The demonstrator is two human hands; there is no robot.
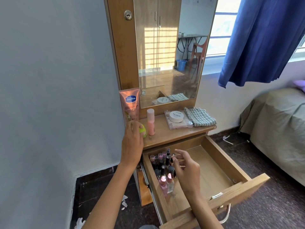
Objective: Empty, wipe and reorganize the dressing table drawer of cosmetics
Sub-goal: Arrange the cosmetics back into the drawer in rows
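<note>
Currently: left hand gripping green egg-shaped item on tabletop, beside pink bottle. Right hand loosely open, empty, over nail polish bottles in open drawer.

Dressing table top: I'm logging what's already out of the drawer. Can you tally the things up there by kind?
Tube: 1
Pink bottle: 1
Green item in left hand: 1
Clear flat case: 1
White round jar: 1
Checked cloth: 1
Total: 6

Grey wall at left, dark tiled floor below. Blue curtain hangs over a sunlit window. Bed at right.
</note>
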